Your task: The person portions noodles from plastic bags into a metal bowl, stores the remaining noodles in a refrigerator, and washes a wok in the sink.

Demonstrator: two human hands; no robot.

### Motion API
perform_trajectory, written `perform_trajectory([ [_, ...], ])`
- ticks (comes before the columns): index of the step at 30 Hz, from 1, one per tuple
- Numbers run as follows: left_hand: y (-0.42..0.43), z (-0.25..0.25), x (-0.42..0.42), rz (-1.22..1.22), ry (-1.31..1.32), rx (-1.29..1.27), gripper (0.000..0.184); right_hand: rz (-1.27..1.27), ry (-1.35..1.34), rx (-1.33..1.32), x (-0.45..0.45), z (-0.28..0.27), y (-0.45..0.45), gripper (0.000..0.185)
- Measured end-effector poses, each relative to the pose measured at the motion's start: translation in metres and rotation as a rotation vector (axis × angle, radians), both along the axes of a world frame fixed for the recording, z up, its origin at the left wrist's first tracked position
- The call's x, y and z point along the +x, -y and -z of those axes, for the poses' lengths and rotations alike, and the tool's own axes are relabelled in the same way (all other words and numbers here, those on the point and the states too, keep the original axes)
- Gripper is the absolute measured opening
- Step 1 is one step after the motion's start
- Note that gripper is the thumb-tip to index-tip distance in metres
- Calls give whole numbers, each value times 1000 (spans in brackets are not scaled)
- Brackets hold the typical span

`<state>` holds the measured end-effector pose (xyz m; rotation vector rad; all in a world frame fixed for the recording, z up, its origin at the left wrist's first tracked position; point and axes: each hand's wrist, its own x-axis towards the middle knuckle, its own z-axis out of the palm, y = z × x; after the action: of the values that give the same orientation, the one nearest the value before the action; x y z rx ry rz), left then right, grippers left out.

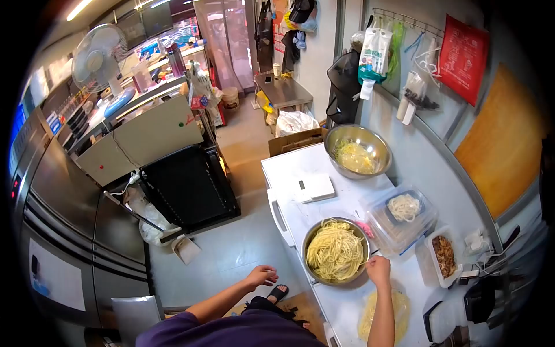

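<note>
Beyond the white counter [298, 166] are a small metal table [286, 91] and, farther off, a pinkish curtain [222, 37]. Left of the counter, grey floor [231, 248] runs to steel cabinets [63, 185]; right of it rises a pale wall [378, 117].

Right here on the white worktop [358, 199] sit a noodle-heaped steel bowl [338, 283], a second steel bowl [379, 147], a digital scale [315, 188], a clear plastic container [399, 236], an open tub [426, 263] and bagged noodles [400, 315]!
</note>
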<state>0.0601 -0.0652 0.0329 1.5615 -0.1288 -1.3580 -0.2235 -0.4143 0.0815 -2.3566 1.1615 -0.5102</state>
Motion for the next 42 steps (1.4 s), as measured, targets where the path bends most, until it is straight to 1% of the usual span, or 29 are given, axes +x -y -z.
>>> perform_trajectory([
  [2, 22, 18, 20, 123, -28, -31, 26, -136, -347, 97, 40, -19, -15, 26],
  [3, 32, 33, 32, 217, 8, -139, 24, -170, -227, 70, 54, 11, -18, 27],
  [4, 47, 34, 39, 324, -7, -316, 26, -136, -207, 185, 65, 36, -18, 28],
  [5, 62, 29, 36, 342, -44, -256, 29, -53, -267, 361, 78, 14, -27, 30],
  [6, 79, 24, 33, 361, -81, -197, 33, -11, 316, 733, 61, 4, -41, 26],
  [7, 102, -9, 20, 403, 16, -117, 32, 120, 594, 874, 55, -37, -54, 19],
  [9, 120, -29, 16, 500, 98, -145, 27, 325, 836, 649, 13, -67, -76, 15],
  [11, 126, -42, 6, 540, 93, -164, 25, 543, 836, 285, -62, -79, -105, 15],
  [13, 133, -47, -19, 628, 60, -172, 24, 752, 749, 135, -152, -88, -137, 14],
  [15, 150, -55, -67, 759, 92, -265, 26, 1018, 828, 101, -231, -74, -167, 13],
  [17, 173, -70, -131, 838, 157, -420, 34, 1145, 590, 103, -317, -12, -206, 14],
  [18, 188, -70, -169, 814, 211, -507, 39, 1191, 628, 197, -321, -15, -222, 15],
  [19, 205, -86, -209, 881, 339, -543, 44, 1232, 668, 299, -318, -14, -234, 16],
  [20, 220, -99, -244, 946, 475, -575, 50, 1194, 719, 338, -321, -1, -245, 16],
  [21, 231, -99, -269, 942, 490, -569, 50, 1152, 769, 381, -326, 11, -253, 16],
  [23, 238, -68, -313, 953, 819, -437, 57, 1094, 824, 362, -327, 0, -266, 16],
  [24, 239, -28, -311, 942, 816, -433, 55, 1095, 814, 326, -336, -2, -274, 14],
  [25, 238, -33, -307, 942, 842, -420, 55, 1084, 836, 342, -348, 7, -281, 14],
  [27, 228, -54, -304, 769, 121, -175, 46, 1120, 826, 414, -367, 20, -300, 13],
  [28, 228, -55, -309, 612, 2, -231, 37, 1109, 781, 411, -375, 27, -306, 12],
  [29, 229, -62, -317, 612, 27, -230, 37, 1101, 803, 420, -384, 34, -310, 12],
  [31, 225, -87, -342, 433, -142, -389, 34, 1071, 792, 458, -401, 45, -315, 16],
  [33, 224, -104, -372, 411, -169, -457, 35, 1050, 806, 479, -408, 49, -311, 15],
  [35, 224, -109, -396, 611, 450, -530, 36, 1002, 818, 413, -411, 50, -304, 14],
  [36, 222, -129, -408, 690, 874, -470, 32, 985, 824, 405, -411, 49, -300, 14],
  [37, 229, -116, -409, 629, 994, -618, 21, 951, 838, 378, -408, 47, -298, 13],
  [39, 236, -112, -404, 638, 998, -717, 15, 892, 846, 338, -402, 36, -293, 13],
  [41, 226, -125, -395, 665, 1148, -771, 14, 887, 860, 351, -388, 24, -290, 13],
  [42, 218, -134, -395, 681, 1236, -762, 19, 912, 873, 350, -381, 25, -289, 14],
])
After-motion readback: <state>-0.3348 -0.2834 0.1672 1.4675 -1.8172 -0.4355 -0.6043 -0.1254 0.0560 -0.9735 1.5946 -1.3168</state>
